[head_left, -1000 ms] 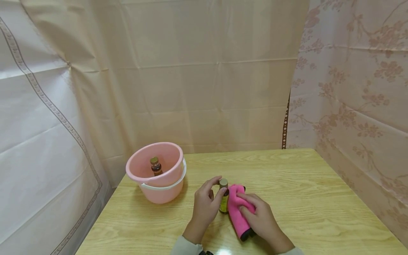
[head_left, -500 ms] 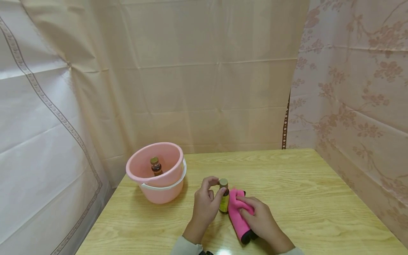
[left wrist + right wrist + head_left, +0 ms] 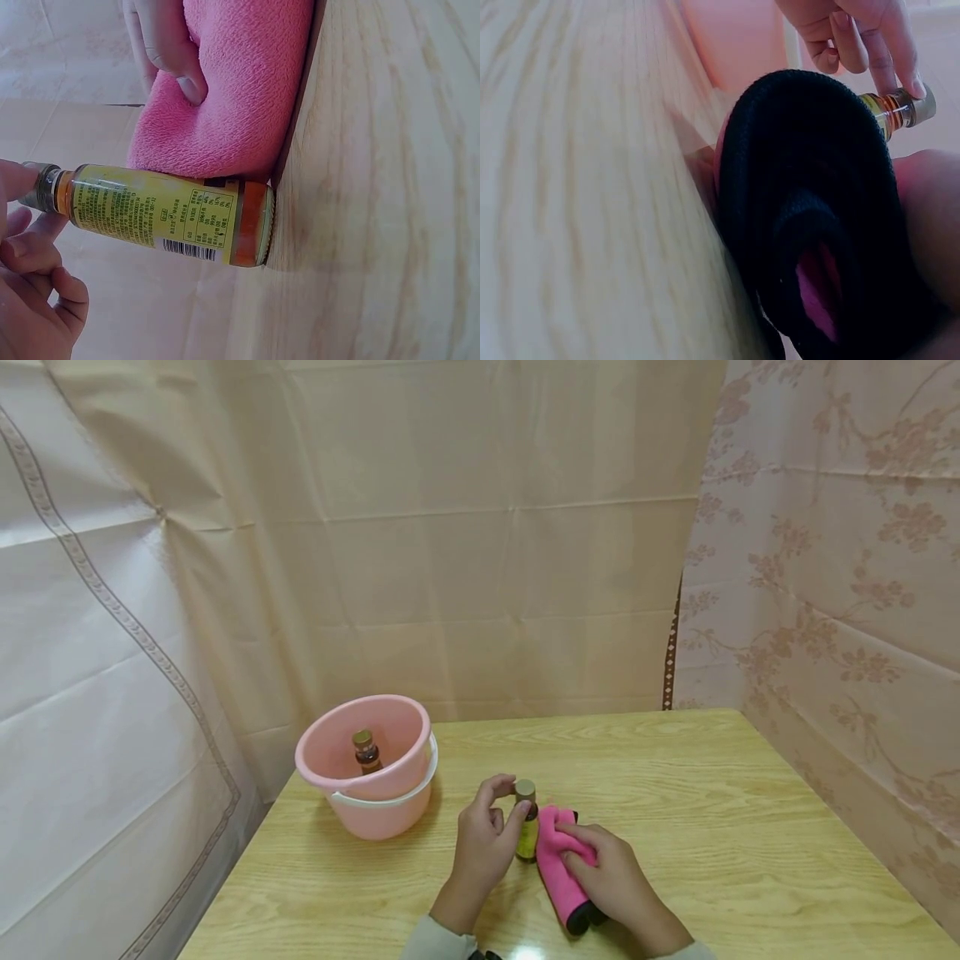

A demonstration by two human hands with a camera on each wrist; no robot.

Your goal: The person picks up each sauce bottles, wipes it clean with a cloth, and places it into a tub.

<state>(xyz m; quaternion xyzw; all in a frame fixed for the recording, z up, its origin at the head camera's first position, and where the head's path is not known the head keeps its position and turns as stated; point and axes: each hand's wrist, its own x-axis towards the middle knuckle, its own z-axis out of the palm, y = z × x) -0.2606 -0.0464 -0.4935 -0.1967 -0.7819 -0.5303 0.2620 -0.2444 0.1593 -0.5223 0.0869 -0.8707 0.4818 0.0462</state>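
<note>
A small glass bottle (image 3: 528,837) with a yellow-green label and a gold-brown cap stands upright on the table. My left hand (image 3: 480,843) pinches it at the cap between thumb and forefinger, and the left wrist view shows the bottle's (image 3: 142,210) printed label and barcode. My right hand (image 3: 617,870) grips a folded pink cloth (image 3: 557,877) with black edging, its thumb and fingers pressing into the fabric. The cloth lies along the bottle's right side. Up close in the right wrist view, the cloth's black edging (image 3: 795,127) hides most of the bottle.
To the left on the wooden table (image 3: 720,827) stands a pink bucket (image 3: 382,818) with a white handle (image 3: 390,800). A dark bottle (image 3: 367,753) with a gold cap pokes up inside it. Hanging curtains (image 3: 480,552) surround the table's back and sides.
The pink cloth and my right hand have slid slightly down along the bottle, toward me. My left hand keeps its hold on the cap, and the bucket stays put.
</note>
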